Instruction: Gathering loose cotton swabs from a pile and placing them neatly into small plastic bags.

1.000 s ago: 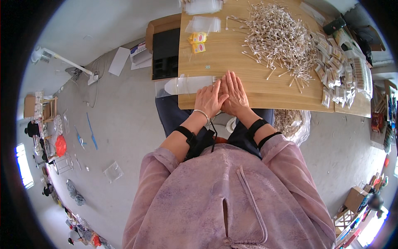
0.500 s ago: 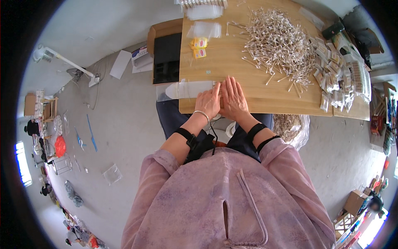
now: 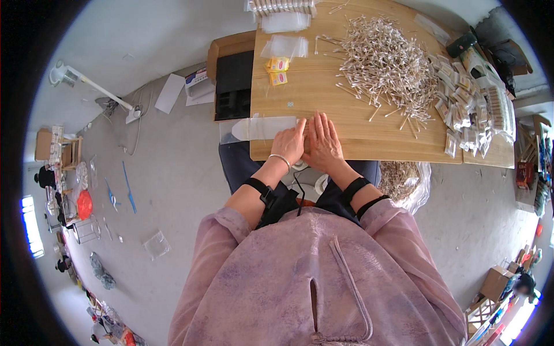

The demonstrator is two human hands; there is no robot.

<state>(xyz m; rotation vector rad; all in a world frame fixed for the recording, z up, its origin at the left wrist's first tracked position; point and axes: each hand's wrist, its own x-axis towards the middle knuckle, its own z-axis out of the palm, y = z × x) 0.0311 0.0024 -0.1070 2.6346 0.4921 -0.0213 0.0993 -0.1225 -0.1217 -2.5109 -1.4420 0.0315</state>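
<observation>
Wooden table [image 3: 340, 104] bears swab-filled packets [image 3: 461, 97]; right hand [image 3: 323, 144] touches a swab row [image 3: 307, 129].

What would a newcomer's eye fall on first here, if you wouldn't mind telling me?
Most likely the big loose heap of cotton swabs, spread over the far middle of the wooden table. Next would come the left hand and right hand, side by side at the near edge, beside a pale flat strip. The pile of small clear packets at the table's right side also stands out.

no readable text or numbers
</observation>
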